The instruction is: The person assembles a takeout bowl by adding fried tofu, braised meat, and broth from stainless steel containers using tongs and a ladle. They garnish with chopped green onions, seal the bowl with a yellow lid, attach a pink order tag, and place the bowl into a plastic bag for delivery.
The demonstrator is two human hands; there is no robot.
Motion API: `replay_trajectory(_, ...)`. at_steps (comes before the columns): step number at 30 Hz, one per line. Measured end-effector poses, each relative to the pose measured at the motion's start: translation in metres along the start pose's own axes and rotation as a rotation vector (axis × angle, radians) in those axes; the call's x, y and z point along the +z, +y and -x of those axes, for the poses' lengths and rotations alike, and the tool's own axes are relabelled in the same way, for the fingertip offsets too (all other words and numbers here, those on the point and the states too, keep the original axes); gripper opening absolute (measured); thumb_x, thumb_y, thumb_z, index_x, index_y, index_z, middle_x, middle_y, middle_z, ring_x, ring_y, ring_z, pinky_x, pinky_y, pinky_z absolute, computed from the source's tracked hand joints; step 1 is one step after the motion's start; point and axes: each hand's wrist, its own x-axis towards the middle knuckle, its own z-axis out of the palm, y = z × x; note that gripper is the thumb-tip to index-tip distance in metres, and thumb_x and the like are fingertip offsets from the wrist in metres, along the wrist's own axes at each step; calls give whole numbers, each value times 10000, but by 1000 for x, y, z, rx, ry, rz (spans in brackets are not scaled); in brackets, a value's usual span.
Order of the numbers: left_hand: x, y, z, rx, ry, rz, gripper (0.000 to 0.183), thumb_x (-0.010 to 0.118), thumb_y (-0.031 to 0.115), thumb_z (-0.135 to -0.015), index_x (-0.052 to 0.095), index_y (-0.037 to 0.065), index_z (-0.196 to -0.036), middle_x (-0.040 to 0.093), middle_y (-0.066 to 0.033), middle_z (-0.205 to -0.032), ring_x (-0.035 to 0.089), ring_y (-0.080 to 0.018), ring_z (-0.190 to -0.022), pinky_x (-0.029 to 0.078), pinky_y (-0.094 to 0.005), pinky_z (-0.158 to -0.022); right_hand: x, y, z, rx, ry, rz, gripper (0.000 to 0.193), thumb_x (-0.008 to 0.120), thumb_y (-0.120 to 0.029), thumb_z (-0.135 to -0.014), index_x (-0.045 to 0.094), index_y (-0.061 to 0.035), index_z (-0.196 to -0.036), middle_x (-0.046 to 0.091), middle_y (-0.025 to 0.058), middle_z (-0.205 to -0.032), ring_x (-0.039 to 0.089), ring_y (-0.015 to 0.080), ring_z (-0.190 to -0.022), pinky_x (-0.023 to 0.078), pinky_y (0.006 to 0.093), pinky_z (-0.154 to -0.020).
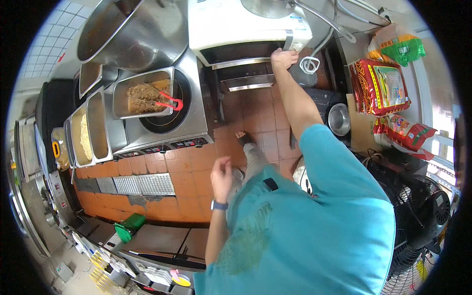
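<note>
My right arm reaches far forward, and my right hand (284, 59) is at the lower right front corner of a white microwave oven (236, 27). Its fingers are bent against that corner, just below a small knob (297, 46); the fingertips are partly hidden. The oven has a dark front with a silver strip along its lower edge. My left hand (221, 178), with a watch (219, 205) on the wrist, hangs over the tiled floor beside my leg. Nothing shows in it, and its fingers are loosely bent. A metal pan with a long handle (324, 19) rests on the oven.
Left of the oven, a steel counter (199, 115) carries a large pot (157, 34), a tray of brown food (147, 101) with red tongs (172, 100), and several steel containers. Food bags (381, 88), a metal bowl (339, 119) and a black fan (418, 216) are on the right.
</note>
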Motion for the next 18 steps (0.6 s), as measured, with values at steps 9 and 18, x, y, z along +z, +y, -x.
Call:
replay_trajectory(9,39,131,-92,598,-130,-298,717,777,126,-811,456,126,-1452,328,-212,-1529,401,-434,-1353,456,-447,-1049,-124,163,91,-225,-600,-289,419,650,-38,-852,575,6,-1262,672,214,-1160,681,311,-1057,545,400,-874)
replay_trajectory(18,17,107,-108,545,-250,-476,734,801,119,-782,502,214,-1445,162,-296,-1571,299,-479,-1426,406,-487,-1109,41,-29,61,234,-894,-1003,787,805,-399,-834,389,-44,-1401,534,131,-1294,594,219,-1022,591,338,-767)
